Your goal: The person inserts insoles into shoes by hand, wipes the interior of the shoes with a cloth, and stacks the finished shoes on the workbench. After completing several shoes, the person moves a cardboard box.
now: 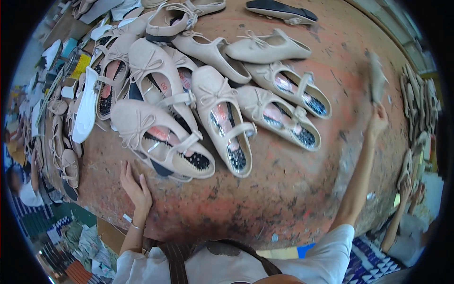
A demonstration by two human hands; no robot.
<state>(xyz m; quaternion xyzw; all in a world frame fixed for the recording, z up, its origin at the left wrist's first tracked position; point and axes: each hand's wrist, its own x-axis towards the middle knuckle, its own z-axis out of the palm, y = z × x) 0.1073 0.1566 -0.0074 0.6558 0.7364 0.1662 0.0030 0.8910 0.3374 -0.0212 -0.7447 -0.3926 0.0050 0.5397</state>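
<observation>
Out to the right, my right hand (378, 119) grips one end of a beige shoe (377, 78), which is smeared by motion and held above the table. My left hand (136, 189) has its fingers spread and holds nothing. It is at the near left part of the table, just below a beige bow-trimmed strap shoe (135, 120). Beside that one lies another beige strap shoe (208, 87) with shiny clear film inside. Several similar shoes are heaped toward the far side, among them a strap shoe (250, 102) and a shoe on its side (269, 47).
The worn reddish-brown table (227, 203) curves around me. A dark-soled shoe (283, 10) lies upturned at the far edge. White sole pieces (85, 106) and more shoes crowd the left. Shoes stand in a row (418, 99) at right, near another person's hands (409, 191).
</observation>
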